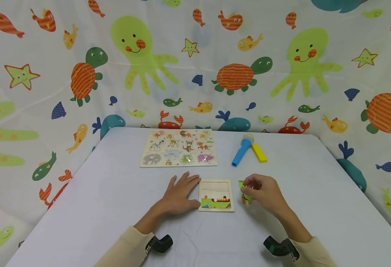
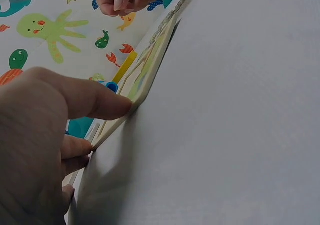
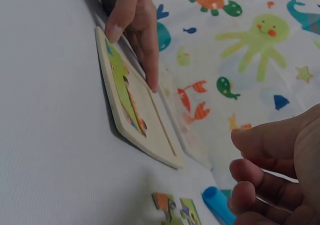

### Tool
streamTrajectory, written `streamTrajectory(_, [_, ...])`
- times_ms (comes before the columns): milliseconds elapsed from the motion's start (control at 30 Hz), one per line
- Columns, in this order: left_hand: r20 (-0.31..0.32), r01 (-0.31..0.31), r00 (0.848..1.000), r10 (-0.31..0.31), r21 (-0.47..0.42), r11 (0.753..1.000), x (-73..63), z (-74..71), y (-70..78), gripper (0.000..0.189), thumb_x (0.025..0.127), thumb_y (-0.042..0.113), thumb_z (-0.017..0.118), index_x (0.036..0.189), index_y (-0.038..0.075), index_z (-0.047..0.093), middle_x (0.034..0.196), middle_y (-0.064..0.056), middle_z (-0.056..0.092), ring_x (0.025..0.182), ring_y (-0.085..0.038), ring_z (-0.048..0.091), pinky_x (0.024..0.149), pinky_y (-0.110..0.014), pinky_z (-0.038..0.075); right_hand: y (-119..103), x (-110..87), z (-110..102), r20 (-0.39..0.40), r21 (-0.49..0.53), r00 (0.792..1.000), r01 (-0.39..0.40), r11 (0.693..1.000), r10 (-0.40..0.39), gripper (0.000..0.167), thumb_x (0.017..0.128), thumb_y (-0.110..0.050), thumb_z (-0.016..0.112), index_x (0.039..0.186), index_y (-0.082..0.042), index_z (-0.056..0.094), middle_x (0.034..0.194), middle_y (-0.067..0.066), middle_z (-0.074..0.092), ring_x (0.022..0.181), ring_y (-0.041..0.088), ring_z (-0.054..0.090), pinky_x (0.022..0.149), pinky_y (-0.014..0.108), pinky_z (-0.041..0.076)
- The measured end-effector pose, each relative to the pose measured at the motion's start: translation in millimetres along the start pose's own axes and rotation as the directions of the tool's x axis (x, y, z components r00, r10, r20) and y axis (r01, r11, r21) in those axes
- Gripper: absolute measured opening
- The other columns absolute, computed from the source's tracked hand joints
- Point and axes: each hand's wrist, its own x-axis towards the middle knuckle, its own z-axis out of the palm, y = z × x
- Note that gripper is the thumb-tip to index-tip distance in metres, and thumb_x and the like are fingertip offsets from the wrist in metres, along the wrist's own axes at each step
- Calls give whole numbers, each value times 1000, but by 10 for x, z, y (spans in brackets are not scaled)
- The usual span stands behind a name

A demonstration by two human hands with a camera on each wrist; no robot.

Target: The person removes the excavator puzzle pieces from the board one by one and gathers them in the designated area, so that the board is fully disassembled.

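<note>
A small wooden puzzle tray (image 1: 216,181) lies mid-table, with joined green and orange pieces (image 1: 215,203) filling its near part. My left hand (image 1: 181,194) rests beside it, fingers spread, with thumb and fingertips touching the tray's left edge. To the tray's right, my right hand (image 1: 265,193) hovers over loose jigsaw pieces (image 1: 245,198) and partly covers them in the head view. In the right wrist view, those jigsaw pieces (image 3: 172,210) lie on the table below the hand. Its fingers are loosely bent, and nothing shows between thumb and fingers.
Behind the tray lies a wooden animal puzzle board (image 1: 178,165). A blue toy microphone (image 1: 240,152) and a yellow block (image 1: 259,153) lie at the back right. A curtain printed with sea animals (image 1: 195,107) hangs behind the white table (image 1: 115,193).
</note>
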Motion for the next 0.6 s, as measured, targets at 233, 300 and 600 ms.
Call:
streamTrajectory(233, [3,3,1000,-3,-3,1000,7,3,-7,79,84,39,70,155,14,43,162,-1,38,156,-32,17,122,-61,2,-150,54,172,94,31,995,34,999,-37,15,87,-11,78,100,-5,72,72,6,56,65,21,54,51,24,46])
streamTrajectory(300, [2,5,1000,-5,-5,1000,9,8,-13,79,84,39,70,155,15,43,162,-1,38,156,-31,17,122,-61,2,-191,62,231,116,38,992,37,999,-41,15,87,-11,78,100,-6,72,71,5,56,64,21,54,51,25,46])
streamTrajectory(600, [-2,-4,1000,4,-8,1000,17,19,-29,78,84,40,68,155,15,44,162,0,39,156,-31,17,122,-62,3,-310,83,508,190,22,978,77,997,-80,14,87,-12,78,99,-6,73,69,2,58,63,16,56,53,24,48])
